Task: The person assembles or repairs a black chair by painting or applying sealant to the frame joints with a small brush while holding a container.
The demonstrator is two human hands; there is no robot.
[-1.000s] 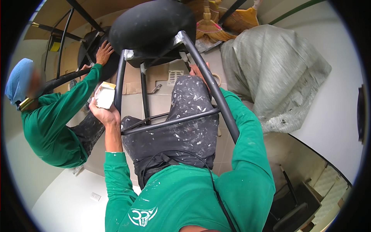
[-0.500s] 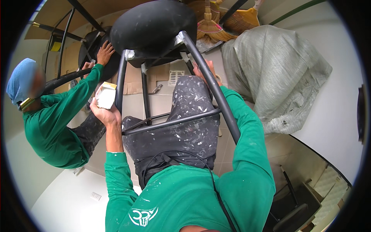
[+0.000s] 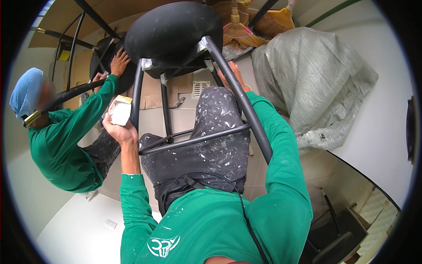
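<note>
A black stool (image 3: pixel 173 33) with a round seat is tipped in front of me, its tubular legs coming toward my body and a crossbar over my thighs. Silver-grey patches (image 3: pixel 204 44) mark where the legs meet the seat. My left hand (image 3: pixel 121 132) is closed around a small open carton (image 3: pixel 121 112), pale inside with a yellow edge, beside the left leg. My right hand (image 3: pixel 236 78) is behind the right front leg, close to a rear leg's top near the seat. Its fingers are partly hidden and blurred, so I cannot tell what they hold.
At left a co-worker in a green sleeve (image 3: pixel 94 105) has hands on another black stool (image 3: pixel 127 72). Straw brooms (image 3: pixel 239 31) stand at the back. A grey woven sheet (image 3: pixel 316 83) covers something bulky at right. Cardboard (image 3: pixel 154 90) and a floor drain (image 3: pixel 201 88) lie beyond my knees.
My right hand has shifted slightly up and left by the rear leg. The left hand still holds the carton, and the stool stays nearly in place.
</note>
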